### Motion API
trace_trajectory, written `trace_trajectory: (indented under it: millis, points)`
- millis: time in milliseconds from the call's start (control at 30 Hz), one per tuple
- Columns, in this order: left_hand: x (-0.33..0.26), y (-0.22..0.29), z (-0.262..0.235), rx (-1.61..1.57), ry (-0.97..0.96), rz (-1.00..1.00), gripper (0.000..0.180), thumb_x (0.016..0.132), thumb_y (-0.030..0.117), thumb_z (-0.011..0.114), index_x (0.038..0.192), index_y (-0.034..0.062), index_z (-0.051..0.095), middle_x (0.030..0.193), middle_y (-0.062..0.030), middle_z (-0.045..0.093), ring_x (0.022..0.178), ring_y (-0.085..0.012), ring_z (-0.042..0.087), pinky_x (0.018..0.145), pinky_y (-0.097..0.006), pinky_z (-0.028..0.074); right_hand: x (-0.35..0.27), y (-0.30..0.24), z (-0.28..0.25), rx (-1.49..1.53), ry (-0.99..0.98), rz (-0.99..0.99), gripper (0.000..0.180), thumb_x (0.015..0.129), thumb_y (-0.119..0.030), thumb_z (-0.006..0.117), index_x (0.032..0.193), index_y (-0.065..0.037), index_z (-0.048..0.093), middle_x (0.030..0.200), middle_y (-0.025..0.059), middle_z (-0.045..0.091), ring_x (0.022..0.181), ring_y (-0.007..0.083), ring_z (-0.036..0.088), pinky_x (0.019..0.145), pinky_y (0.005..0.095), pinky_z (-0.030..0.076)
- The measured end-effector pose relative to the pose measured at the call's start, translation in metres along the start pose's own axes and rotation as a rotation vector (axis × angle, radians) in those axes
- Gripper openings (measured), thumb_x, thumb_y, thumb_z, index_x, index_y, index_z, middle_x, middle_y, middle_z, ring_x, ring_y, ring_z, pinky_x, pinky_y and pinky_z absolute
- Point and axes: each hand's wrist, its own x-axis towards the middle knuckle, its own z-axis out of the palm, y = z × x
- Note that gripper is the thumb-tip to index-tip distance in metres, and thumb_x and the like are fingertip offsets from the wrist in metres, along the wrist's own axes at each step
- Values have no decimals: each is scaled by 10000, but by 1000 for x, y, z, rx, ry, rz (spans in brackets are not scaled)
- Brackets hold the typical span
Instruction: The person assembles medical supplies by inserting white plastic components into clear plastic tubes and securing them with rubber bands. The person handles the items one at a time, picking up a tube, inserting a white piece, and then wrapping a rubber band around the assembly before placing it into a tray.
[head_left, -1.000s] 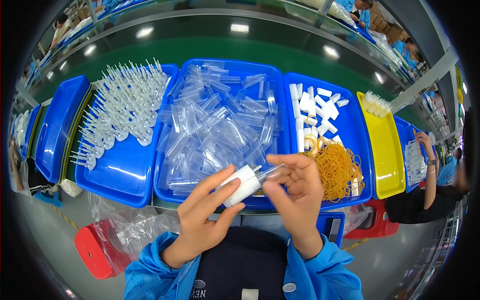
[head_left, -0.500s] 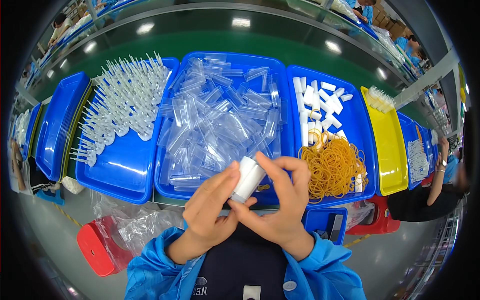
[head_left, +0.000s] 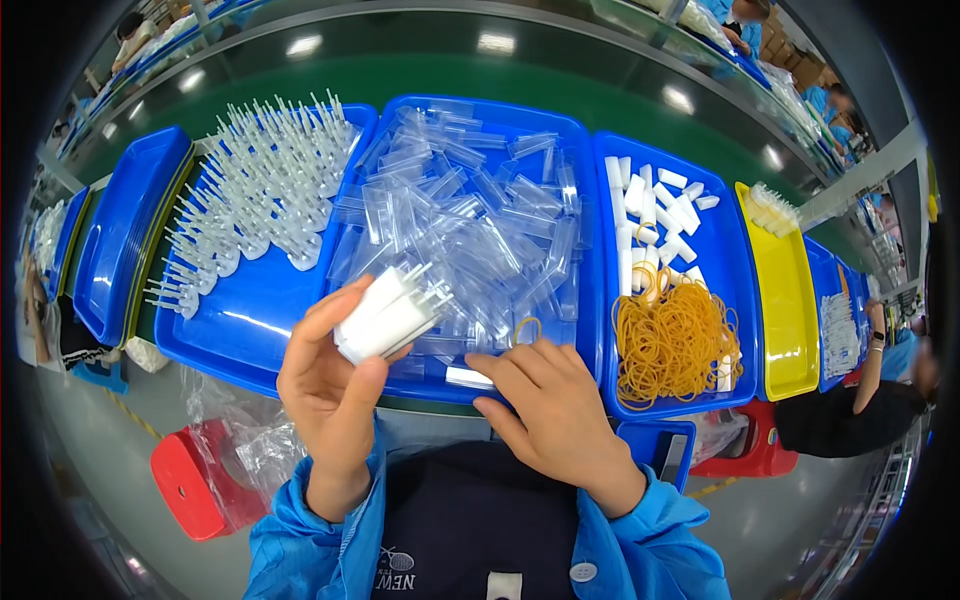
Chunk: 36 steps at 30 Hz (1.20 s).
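Left hand: the left hand (head_left: 335, 395) is closed around a white bundle (head_left: 385, 315) of small plastic pieces, thumb on the near side and fingers wrapped over the top, thin prongs sticking out toward 2 o'clock.
Right hand: the right hand (head_left: 550, 410) lies palm down with fingers spread apart and holds nothing; its fingertips rest at the near edge of the middle tray (head_left: 470, 110), touching or just over a clear sleeve (head_left: 470, 377) that lies flat there.
Where the bundle sits: at 10 o'clock from the right hand, near it but not touching, raised above the tray's front left corner.
Step in hand: by my reading, one bundle is gathered and the free hand is picking out a clear sleeve for it.
Next move calls for: probably pinching that single sleeve off the heap without dragging its neighbours, then lining its open end up with the bundle's pronged end; slippery film is the likely snag.
Loose band: one rubber band (head_left: 527, 328) lies on the sleeves at 12 o'clock from the right hand, just beyond the fingertips.
Middle tray: blue, heaped with clear plastic sleeves (head_left: 470, 220).
Left tray: at 10 o'clock, a blue tray (head_left: 250, 310) of white pronged pieces (head_left: 255, 190) standing in rows.
Right tray: at 2 o'clock, a blue tray (head_left: 725, 250) with white blocks (head_left: 650, 205) at its far end and a pile of rubber bands (head_left: 675, 335) nearer.
Further out: a yellow tray (head_left: 785, 290) at 3 o'clock, and beyond it another person's forearm (head_left: 870, 360).
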Motion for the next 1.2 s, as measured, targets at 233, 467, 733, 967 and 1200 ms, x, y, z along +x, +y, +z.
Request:
trace_trajectory:
  millis: [233, 467, 733, 967, 1200]
  points:
    - [-3, -1, 4, 35, -113, 51, 399, 842, -45, 622, 1231, -58, 531, 1318, -220, 487, 1204, -284, 520, 1045, -382, 377, -6, 3, -15, 624, 309, 223, 240, 833, 58, 596, 1067, 17, 631, 996, 115, 574, 896, 168, 581, 810, 276, 486]
    - [-12, -1, 18, -10, -194, -14, 461, 801, -88, 662, 1237, -66, 513, 1313, -233, 471, 1236, -302, 504, 980, -370, 489, -11, 19, -17, 1390, 432, 203, 176, 938, -59, 543, 1070, 48, 591, 1085, 127, 573, 834, 137, 564, 728, 259, 464]
    - [-12, 2, 23, 46, -249, 38, 447, 799, -67, 676, 1221, -70, 528, 1286, -238, 496, 1171, -293, 555, 931, -364, 532, -14, 20, -18, 1309, 555, 216, 165, 951, -98, 537, 1038, 37, 577, 1084, 137, 593, 757, 126, 562, 653, 248, 462]
    - [-15, 0, 23, -1, -320, 6, 372, 808, -48, 676, 1164, -75, 573, 1272, -242, 502, 1157, -297, 563, 901, -360, 555, -12, 11, -18, 991, 621, 178, 190, 902, -51, 596, 1053, 0, 492, 1038, 165, 608, 844, 144, 609, 741, 262, 497]
    - [-14, 1, 22, 16, -309, 10, 367, 804, -56, 673, 1158, -78, 577, 1264, -247, 506, 1157, -303, 565, 899, -364, 558, -17, 18, -21, 981, 555, 114, 231, 869, 54, 597, 1072, 22, 491, 1074, 182, 602, 936, 172, 614, 844, 290, 504]
